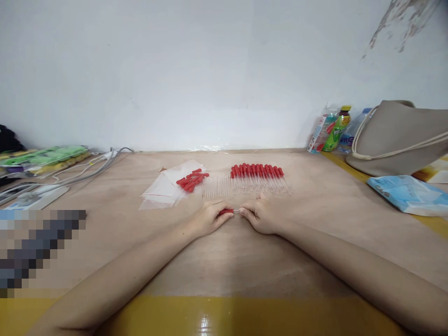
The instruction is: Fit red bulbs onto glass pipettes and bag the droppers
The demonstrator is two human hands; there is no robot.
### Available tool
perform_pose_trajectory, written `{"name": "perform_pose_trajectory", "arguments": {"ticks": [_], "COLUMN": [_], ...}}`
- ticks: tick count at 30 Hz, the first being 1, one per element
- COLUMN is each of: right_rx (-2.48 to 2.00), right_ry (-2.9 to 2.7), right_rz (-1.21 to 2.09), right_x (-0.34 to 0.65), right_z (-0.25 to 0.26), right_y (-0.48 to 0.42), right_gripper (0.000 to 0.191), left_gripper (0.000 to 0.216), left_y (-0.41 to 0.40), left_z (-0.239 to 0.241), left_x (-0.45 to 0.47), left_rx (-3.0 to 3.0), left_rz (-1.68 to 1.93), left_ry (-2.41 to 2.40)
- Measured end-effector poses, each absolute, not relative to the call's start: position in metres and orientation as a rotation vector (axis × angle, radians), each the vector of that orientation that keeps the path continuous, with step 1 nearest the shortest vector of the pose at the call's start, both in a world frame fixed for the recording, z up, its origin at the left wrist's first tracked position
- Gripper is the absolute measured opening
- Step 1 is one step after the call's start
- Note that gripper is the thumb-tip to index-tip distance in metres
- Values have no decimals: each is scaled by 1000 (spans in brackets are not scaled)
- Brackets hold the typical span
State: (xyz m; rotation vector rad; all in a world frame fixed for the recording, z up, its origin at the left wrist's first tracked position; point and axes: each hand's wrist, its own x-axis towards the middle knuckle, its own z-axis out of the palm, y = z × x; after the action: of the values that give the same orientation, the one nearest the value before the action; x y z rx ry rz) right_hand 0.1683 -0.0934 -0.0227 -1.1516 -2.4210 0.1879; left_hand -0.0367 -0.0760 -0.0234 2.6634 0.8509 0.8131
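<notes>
Both my hands rest on the wooden table, meeting at its middle. My left hand is closed on a red rubber bulb. My right hand pinches the thin clear glass tube that runs into that bulb. Just beyond my hands lies a row of several clear droppers with red bulbs. A loose heap of red bulbs sits to its left, next to a stack of small clear plastic bags.
Bottles stand against the wall at the back right, beside a beige bag with cord handles and a blue packet. At the left lie grey cables, green and yellow trays and a blurred patch.
</notes>
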Motion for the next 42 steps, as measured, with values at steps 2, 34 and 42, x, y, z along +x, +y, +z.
{"name": "perform_pose_trajectory", "arguments": {"ticks": [2,34,42], "right_rx": [-1176,-1919,-1979], "right_ry": [-2424,-1769,-1765], "right_rz": [209,106,36], "right_x": [166,164,157], "right_z": [-18,-10,-11], "right_y": [-94,-2,-3], "right_gripper": [28,27,32], "left_gripper": [16,13,12], "left_y": [-76,-68,-68], "left_z": [-22,-19,-19], "left_x": [-36,-39,-39], "left_rx": [2642,2459,2462], "left_rz": [822,805,800], "left_ry": [862,1048,1049]}}
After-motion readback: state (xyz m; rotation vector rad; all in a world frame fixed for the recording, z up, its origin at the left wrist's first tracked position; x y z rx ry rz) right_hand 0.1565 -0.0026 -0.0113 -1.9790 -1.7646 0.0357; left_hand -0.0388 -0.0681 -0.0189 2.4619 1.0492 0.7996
